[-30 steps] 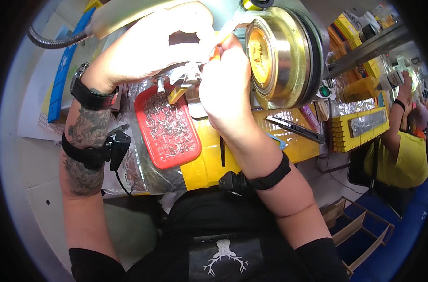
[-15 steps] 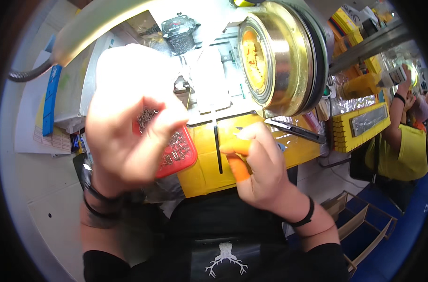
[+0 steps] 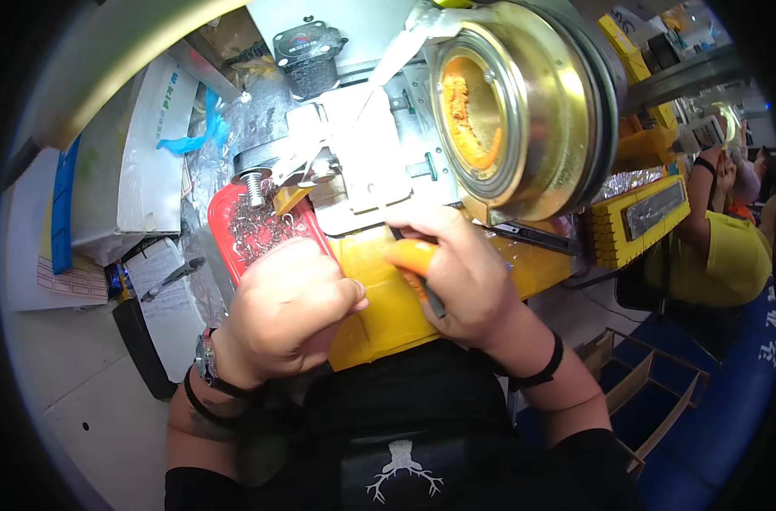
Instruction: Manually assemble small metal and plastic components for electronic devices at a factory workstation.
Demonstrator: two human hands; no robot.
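Note:
My left hand (image 3: 290, 307) is closed in front of the red tray (image 3: 218, 234), thumb pressed against the curled fingers. Whatever it may pinch is too small or hidden to make out. The tray holds many small bent metal wire pieces (image 3: 256, 234). To the right, over the yellow work mat (image 3: 371, 319), my right hand (image 3: 473, 281) grips a slim dark tool (image 3: 436, 303), mostly covered by the fingers; its kind cannot be told. Orange finger covers (image 3: 415, 255) sit on this hand's fingers. A pale metal plate (image 3: 375, 162) of a bench fixture lies beyond both hands.
A brass-coloured round bowl (image 3: 566, 111) with orange material inside stands at the back right. Beside the mat lies a black utility knife (image 3: 537, 238). Left are a pen (image 3: 173, 279) on paper and a white box (image 3: 141, 162). Another person (image 3: 728, 264) works at far right.
My left hand has come down and back from under the lamp, uncovering the tray and fixture. The right hand has shifted slightly nearer the fixture. The black stick on the mat no longer shows there.

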